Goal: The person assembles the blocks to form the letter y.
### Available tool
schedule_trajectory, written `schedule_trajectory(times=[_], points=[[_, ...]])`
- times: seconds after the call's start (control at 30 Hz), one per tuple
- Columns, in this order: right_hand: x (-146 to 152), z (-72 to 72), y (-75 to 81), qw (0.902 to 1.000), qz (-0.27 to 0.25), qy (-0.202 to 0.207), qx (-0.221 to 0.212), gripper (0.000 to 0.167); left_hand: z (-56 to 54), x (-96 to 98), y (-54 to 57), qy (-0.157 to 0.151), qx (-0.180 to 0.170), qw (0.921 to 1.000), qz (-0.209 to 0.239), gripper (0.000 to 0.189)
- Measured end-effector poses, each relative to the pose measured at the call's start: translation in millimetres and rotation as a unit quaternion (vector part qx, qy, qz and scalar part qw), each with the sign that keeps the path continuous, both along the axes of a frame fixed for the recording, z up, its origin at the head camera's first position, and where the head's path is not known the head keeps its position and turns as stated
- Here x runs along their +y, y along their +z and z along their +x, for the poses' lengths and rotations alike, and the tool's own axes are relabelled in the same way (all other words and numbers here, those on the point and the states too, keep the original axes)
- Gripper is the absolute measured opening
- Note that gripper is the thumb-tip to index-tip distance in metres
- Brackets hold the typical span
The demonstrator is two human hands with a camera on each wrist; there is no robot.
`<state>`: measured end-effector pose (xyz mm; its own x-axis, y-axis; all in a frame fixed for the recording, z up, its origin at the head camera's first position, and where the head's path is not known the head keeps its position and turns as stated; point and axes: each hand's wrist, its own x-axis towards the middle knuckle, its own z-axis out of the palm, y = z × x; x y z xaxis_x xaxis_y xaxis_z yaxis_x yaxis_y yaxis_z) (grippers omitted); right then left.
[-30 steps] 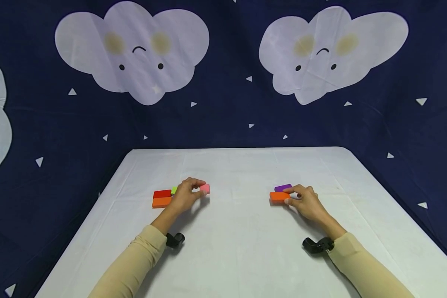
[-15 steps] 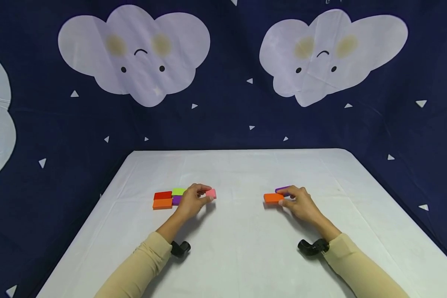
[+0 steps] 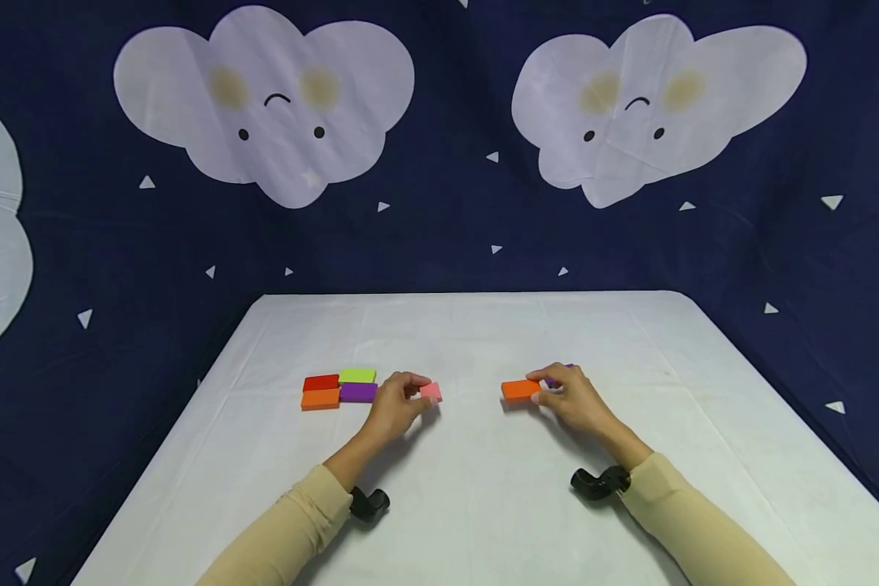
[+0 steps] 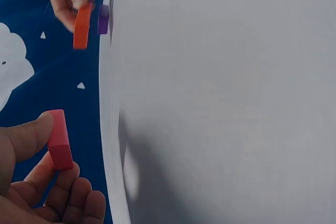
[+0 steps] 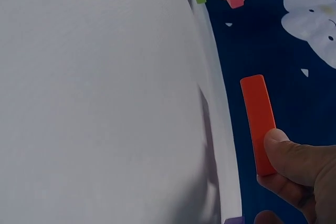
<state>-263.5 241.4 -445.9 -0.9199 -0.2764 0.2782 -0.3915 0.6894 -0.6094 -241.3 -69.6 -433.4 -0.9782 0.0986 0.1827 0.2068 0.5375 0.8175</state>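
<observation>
Between thumb and fingers, my left hand (image 3: 395, 407) pinches a pink block (image 3: 431, 391), held above the white table. My right hand (image 3: 577, 401) pinches an orange block (image 3: 520, 391) by its right end, and its long side points left. In the left wrist view the pink block (image 4: 60, 140) is gripped by thumb and fingertips. The right wrist view shows the orange block (image 5: 258, 124) with the thumb pressed on its lower part. Behind the right hand lies a purple block (image 3: 560, 373), partly hidden by the fingers.
Left of the left hand, a red block (image 3: 321, 382), a lime green block (image 3: 357, 375), an orange block (image 3: 321, 399) and a purple block (image 3: 359, 393) lie together in two rows. They rest on the white table (image 3: 469, 488). A dark blue cloth (image 3: 454, 203) with clouds hangs behind.
My left hand has moved right and slightly nearer with the pink block, uncovering the green and purple blocks. My right hand has carried the orange block left. The hands are closer together.
</observation>
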Motion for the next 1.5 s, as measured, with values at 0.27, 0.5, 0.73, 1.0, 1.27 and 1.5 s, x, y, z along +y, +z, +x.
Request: schedule_trajectory(times=[0.27,0.5,0.73,1.0,1.27,1.5], points=[[-9.9,-1.3,-0.9,0.9997,-0.013,0.017,-0.011,0.031,2.8,12.1,-5.3,-0.004,-0.007,1.0,-0.001,0.026],[-16.5,-3.3,-4.4,0.9995,-0.008,0.025,-0.015,0.031,2.8,21.1,-7.6,-0.003,0.001,1.0,-0.007,0.027],[-22.6,-5.9,-5.7,0.9995,-0.006,0.026,-0.018,0.03,-0.3,24.7,-10.6,0.0,0.0,1.0,-0.002,0.027],[-27.6,-9.7,-5.8,0.9991,0.001,0.029,-0.031,0.031,-2.7,28.5,-14.1,0.004,0.007,1.0,-0.004,0.027],[-30.5,-13.7,-5.6,0.9986,0.005,0.039,-0.034,0.031,-1.9,33.9,-14.6,0.018,-0.001,0.9996,-0.023,0.027],[-34.9,-16.9,-6.2,0.9973,0.02,0.043,-0.056,0.031,0.1,38.3,-14.7,0.034,-0.002,0.9985,-0.043,0.027]])
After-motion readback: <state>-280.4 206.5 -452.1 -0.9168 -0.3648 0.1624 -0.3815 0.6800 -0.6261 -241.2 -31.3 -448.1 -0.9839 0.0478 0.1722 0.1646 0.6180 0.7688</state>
